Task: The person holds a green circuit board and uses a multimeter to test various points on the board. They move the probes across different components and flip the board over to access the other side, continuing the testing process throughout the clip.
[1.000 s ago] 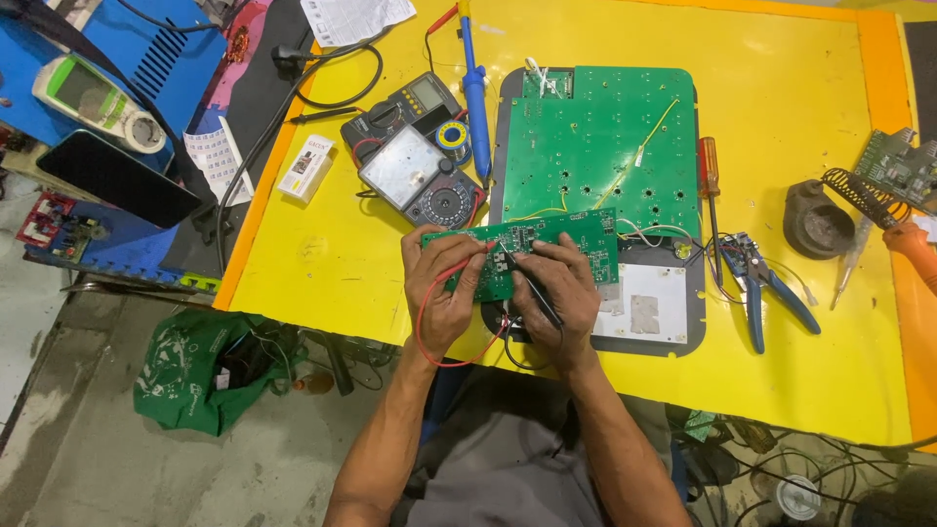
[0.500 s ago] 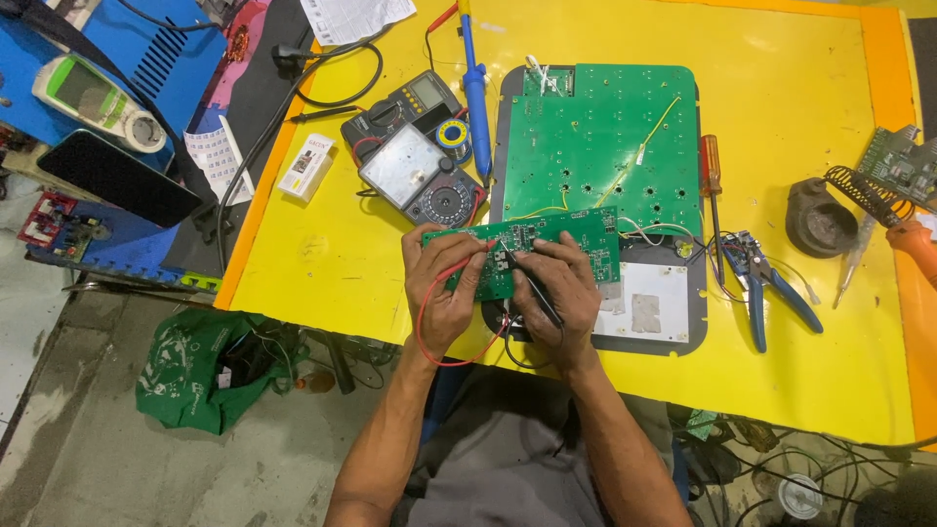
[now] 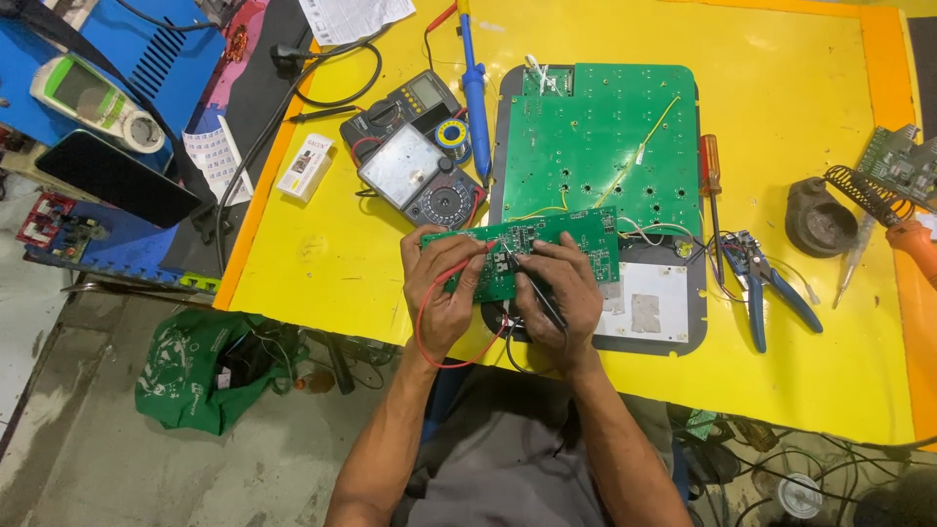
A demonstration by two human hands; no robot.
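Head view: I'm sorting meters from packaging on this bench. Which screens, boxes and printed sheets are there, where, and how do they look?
Analog meter: above the left hand, grey, large pale dial window.
Digital meter: behind it, dark, small grey screen.
Handheld tester: far left, white-green, pale screen.
Small box: yellow table's left edge, white, oblong.
Printed sheet: top edge, white.
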